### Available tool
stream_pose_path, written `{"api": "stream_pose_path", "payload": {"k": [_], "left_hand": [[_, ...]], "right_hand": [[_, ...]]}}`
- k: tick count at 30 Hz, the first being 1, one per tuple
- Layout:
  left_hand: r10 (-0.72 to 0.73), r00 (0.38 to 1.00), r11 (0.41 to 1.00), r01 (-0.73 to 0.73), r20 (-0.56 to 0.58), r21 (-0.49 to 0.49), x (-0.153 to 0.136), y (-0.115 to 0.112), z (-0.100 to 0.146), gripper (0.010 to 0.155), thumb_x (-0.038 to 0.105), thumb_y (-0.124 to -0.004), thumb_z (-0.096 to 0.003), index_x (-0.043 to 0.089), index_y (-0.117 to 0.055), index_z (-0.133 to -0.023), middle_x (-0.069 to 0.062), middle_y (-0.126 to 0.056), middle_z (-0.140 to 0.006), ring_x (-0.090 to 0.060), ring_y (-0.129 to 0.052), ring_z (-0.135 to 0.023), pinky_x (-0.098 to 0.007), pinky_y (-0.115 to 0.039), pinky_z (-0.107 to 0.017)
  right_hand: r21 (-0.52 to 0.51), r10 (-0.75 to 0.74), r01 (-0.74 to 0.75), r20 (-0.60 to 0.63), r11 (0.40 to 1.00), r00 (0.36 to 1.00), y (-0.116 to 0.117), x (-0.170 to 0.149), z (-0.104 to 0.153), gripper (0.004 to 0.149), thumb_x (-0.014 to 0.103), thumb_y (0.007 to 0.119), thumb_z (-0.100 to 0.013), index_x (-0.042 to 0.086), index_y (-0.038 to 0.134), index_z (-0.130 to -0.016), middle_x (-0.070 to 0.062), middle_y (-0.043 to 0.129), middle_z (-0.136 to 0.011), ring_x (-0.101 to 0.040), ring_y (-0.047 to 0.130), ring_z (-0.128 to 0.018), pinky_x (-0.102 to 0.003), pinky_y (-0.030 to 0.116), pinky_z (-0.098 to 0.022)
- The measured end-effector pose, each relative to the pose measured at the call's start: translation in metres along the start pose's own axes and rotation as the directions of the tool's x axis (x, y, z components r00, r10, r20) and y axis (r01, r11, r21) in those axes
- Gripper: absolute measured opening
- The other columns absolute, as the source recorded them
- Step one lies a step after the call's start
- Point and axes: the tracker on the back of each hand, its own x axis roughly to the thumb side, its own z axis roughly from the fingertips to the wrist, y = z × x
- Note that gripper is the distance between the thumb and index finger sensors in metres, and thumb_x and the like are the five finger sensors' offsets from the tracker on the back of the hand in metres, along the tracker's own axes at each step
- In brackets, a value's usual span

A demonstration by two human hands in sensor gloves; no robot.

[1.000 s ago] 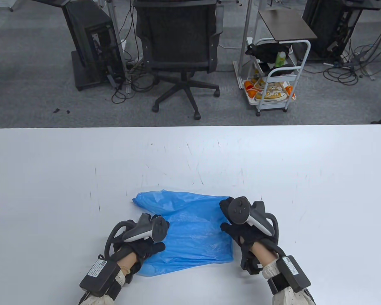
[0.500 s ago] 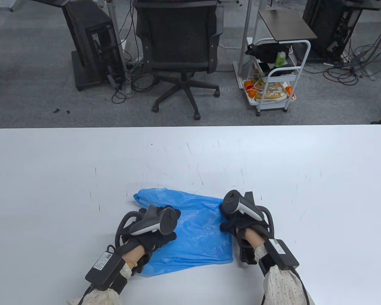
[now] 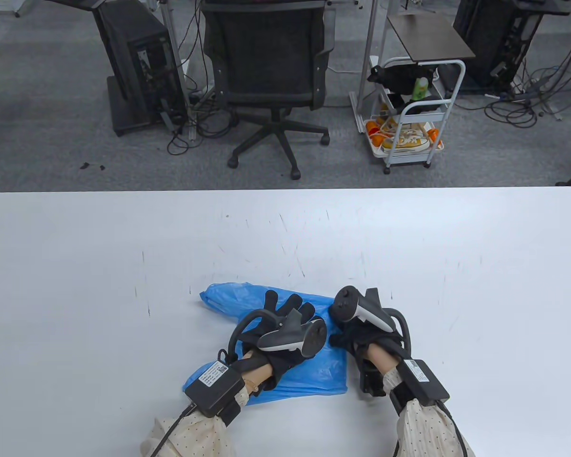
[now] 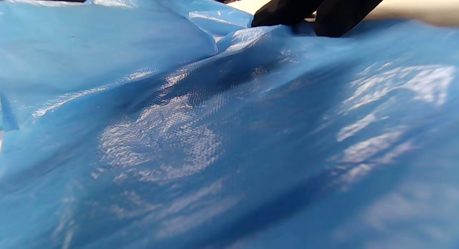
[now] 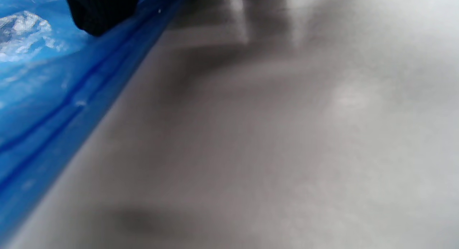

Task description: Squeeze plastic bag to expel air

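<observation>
Blue plastic bag [image 3: 292, 369] lies flat on white table [image 3: 76, 285], near edge closest to us, under and between our two hands. Our left hand [image 3: 285, 333] rests on bag's middle, fingers [image 3: 292, 302] spread, pointing away from us; bag's puffed far-left corner sits just beyond and left of those fingertips. Left wrist view: wrinkled blue film [image 4: 200, 134] fills frame. Our right hand [image 3: 357, 333] sits at bag's right edge, thumb side touching film; whether its fingers curl or pinch, we cannot tell. Right wrist view: dark fingertip [image 5: 102, 9] on bag edge, bare table right of it.
</observation>
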Motion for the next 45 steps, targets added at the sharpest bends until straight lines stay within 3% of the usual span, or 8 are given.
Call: {"api": "stream_pose_path", "payload": {"k": [6, 14, 20, 45], "left_hand": [[0.14, 0.989, 0.983, -0.143, -0.035, -0.116, -0.013, -0.015, -0.025, 0.07, 0.058, -0.058, -0.0472, 0.042, -0.031, -0.11, 0.01, -0.028, -0.125, -0.025, -0.027, -0.118, -0.07, -0.015, -0.078], [0.125, 0.989, 0.979, -0.136, -0.075, -0.154, -0.033, -0.026, -0.032, 0.066, 0.058, -0.057, -0.0474, 0.05, -0.03, -0.107, 0.019, -0.025, -0.123, -0.016, -0.032, -0.117, -0.065, -0.028, -0.081], [0.115, 0.986, 0.976, -0.136, -0.122, -0.173, -0.057, -0.031, -0.027, 0.065, 0.059, -0.056, -0.0471, 0.052, -0.029, -0.106, 0.019, -0.024, -0.122, -0.014, -0.033, -0.116, -0.06, -0.03, -0.083], [0.128, 0.915, 0.96, -0.212, -0.382, -0.184, -0.178, -0.064, 0.023, 0.06, 0.057, -0.058, -0.047, 0.056, -0.036, -0.103, 0.027, -0.033, -0.119, -0.004, -0.039, -0.112, -0.059, -0.031, -0.083]], "right_hand": [[0.0, -0.009, 0.009, 0.002, 1.0, 1.0, 0.001, -0.001, 0.0, 0.069, 0.045, 0.07, -0.047, 0.036, 0.033, -0.105, 0.01, 0.02, -0.118, -0.03, 0.015, -0.109, -0.07, 0.021, -0.071], [-0.005, -0.002, 0.002, 0.007, 1.0, 1.0, 0.001, -0.001, 0.0, 0.07, 0.046, 0.07, -0.047, 0.037, 0.033, -0.105, 0.01, 0.021, -0.118, -0.031, 0.015, -0.109, -0.07, 0.023, -0.071], [-0.009, -0.004, 0.004, 0.006, 1.0, 1.0, 0.001, -0.002, 0.0, 0.07, 0.046, 0.07, -0.047, 0.037, 0.033, -0.105, 0.01, 0.021, -0.118, -0.03, 0.015, -0.109, -0.07, 0.024, -0.071], [-0.008, -0.023, 0.023, 0.007, 1.0, 1.0, 0.003, -0.004, 0.001, 0.069, 0.046, 0.069, -0.047, 0.038, 0.033, -0.105, 0.012, 0.02, -0.117, -0.029, 0.013, -0.109, -0.069, 0.024, -0.072]]}}
